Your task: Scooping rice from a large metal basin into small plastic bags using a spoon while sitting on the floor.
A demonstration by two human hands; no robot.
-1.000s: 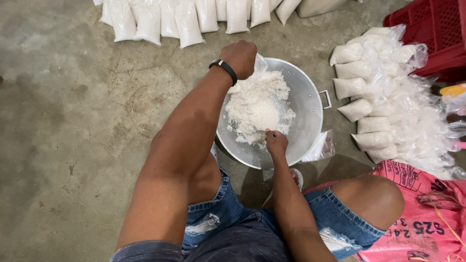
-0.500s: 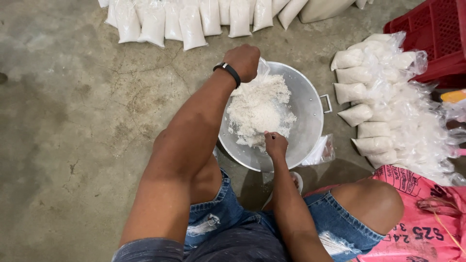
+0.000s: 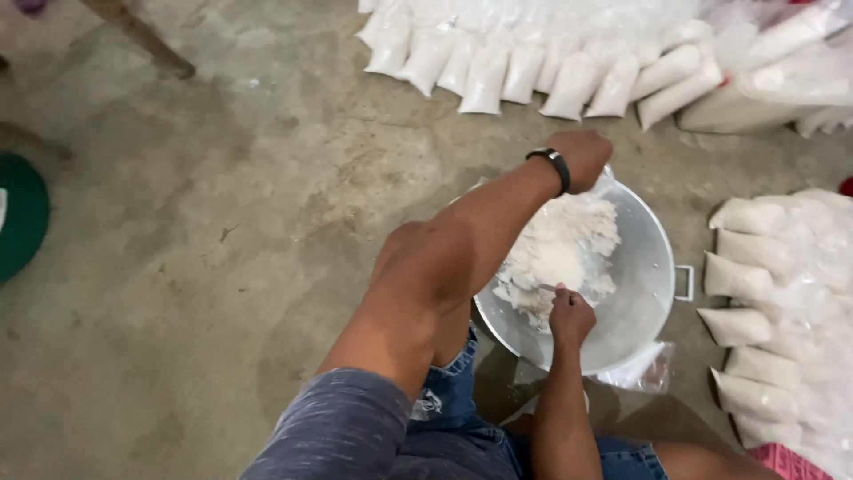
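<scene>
Right hand grip: closed around a small scoop-like tool, only a thin edge visible at the fingers, kind not clear; held over the near side of the metal basin, at the edge of the white powder heap. Left hand grip: fisted at the far rim of basin, pinching the top of a clear plastic bag that hangs just over the powder. Black wristband on left wrist.

Basin sitting on concrete floor, between the knees, handle on its right side. Powder piled left of centre, right half of basin bare metal. Empty-looking clear bag on floor, touching basin's near-right edge.

Right of basin: stack of filled white bags, laid in a column, well packed. Far side: row of filled white bags lined up along the floor. Far left: green round object, partly out of view.
</scene>
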